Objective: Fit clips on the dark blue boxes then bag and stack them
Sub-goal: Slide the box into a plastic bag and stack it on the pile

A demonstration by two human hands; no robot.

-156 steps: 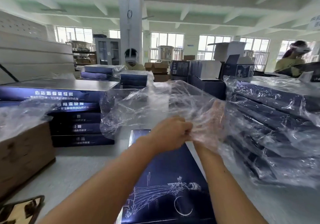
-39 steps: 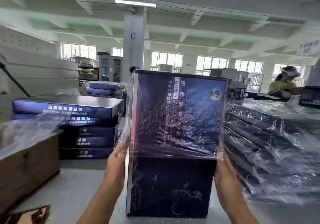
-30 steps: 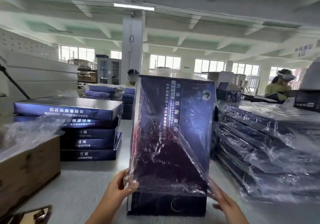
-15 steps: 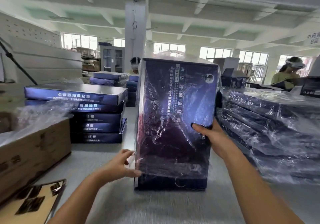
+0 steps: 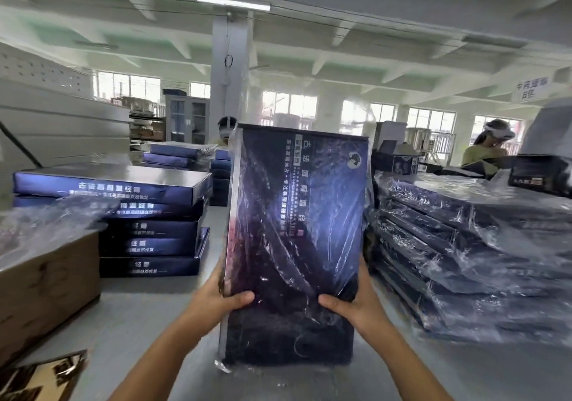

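A box (image 5: 297,230) stood upright on the table (image 5: 139,323), sheathed in a plastic bag (image 5: 309,106) that rose above its top. The left hand (image 5: 216,298) gripped its left edge, the right hand (image 5: 356,301) its right. A stack of unbagged boxes (image 5: 148,214) lay behind-left, a bagged stack (image 5: 464,245) right, a carton (image 5: 46,292) far left.

The bag (image 5: 297,214), earlier held open and empty above the flat box (image 5: 294,332), now sheathes it upright; both hands (image 5: 216,301) have moved to its lower sides.
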